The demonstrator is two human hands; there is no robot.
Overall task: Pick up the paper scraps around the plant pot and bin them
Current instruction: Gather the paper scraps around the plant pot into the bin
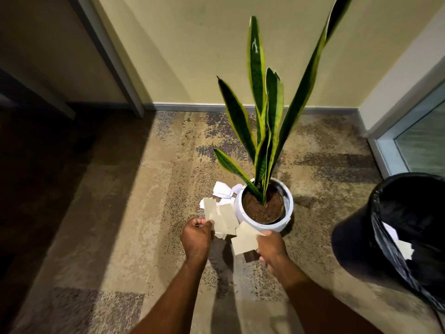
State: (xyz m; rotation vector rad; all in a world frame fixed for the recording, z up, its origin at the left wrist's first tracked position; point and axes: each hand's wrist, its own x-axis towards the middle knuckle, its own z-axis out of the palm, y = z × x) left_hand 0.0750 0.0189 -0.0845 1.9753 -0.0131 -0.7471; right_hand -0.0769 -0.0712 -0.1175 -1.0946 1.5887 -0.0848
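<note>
A white round plant pot (287, 214) with a tall striped-leaf plant stands on the carpet. Several pale paper scraps (222, 214) lie in a heap on the floor to its left. My left hand (196, 235) is closed on the near edge of a scrap from that heap. My right hand (271, 247) grips a larger cream scrap (243, 242) just in front of the pot. The black bin (356, 242) with a dark liner stands at the right, and a couple of scraps (399, 244) show inside it.
Cream walls with a grey skirting meet in a corner behind the plant. A glass door frame (395, 150) runs along the right. A grey door frame (113, 59) and a dark area lie to the left. Patterned carpet covers the floor.
</note>
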